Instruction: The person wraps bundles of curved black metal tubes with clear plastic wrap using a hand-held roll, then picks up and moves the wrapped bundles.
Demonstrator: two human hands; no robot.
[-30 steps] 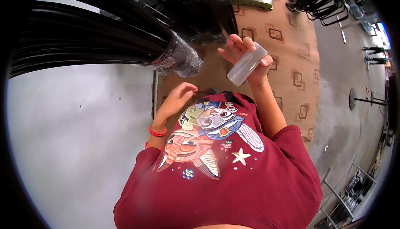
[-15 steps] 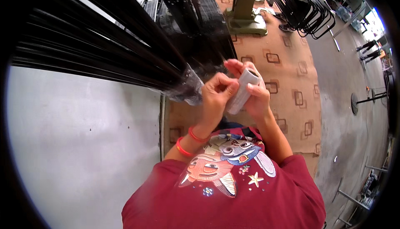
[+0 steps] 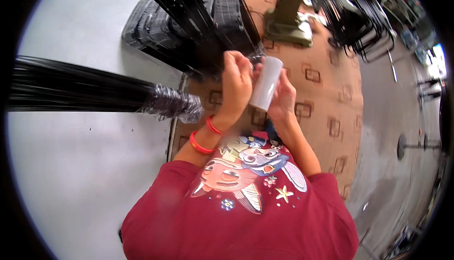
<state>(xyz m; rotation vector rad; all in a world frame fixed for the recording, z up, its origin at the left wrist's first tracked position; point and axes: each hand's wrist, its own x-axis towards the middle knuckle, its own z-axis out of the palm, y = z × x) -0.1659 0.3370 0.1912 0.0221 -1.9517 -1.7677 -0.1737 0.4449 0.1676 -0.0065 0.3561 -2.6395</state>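
A roll of clear stretch film (image 3: pixel 266 84) is tilted in front of my chest. My right hand (image 3: pixel 284 97) grips it from the right, its fingers partly behind the roll. Close to the roll's left side is my left hand (image 3: pixel 235 86), with fingers curled in; whatever they pinch, if anything, is hidden. Left of it lies a bundle of thin black rods (image 3: pixel 85 87), its near end wrapped in clear film (image 3: pixel 174 104). Beyond my hands, more black rods (image 3: pixel 187 7) slant up beside black film-wrapped frames (image 3: pixel 163 28).
A grey-white surface (image 3: pixel 85 165) spreads on the left, bordering brown patterned flooring (image 3: pixel 317 113). A green machine base (image 3: pixel 288 26) stands ahead. Black tubular frames (image 3: pixel 362 21) are stacked at far right. A dark round-based stand (image 3: pixel 402 146) is on the grey floor.
My view has shifted, bringing the wrapped rod end and black frames into fuller sight. My left hand has turned, fingers raised beside the film roll. My right hand still holds the roll.
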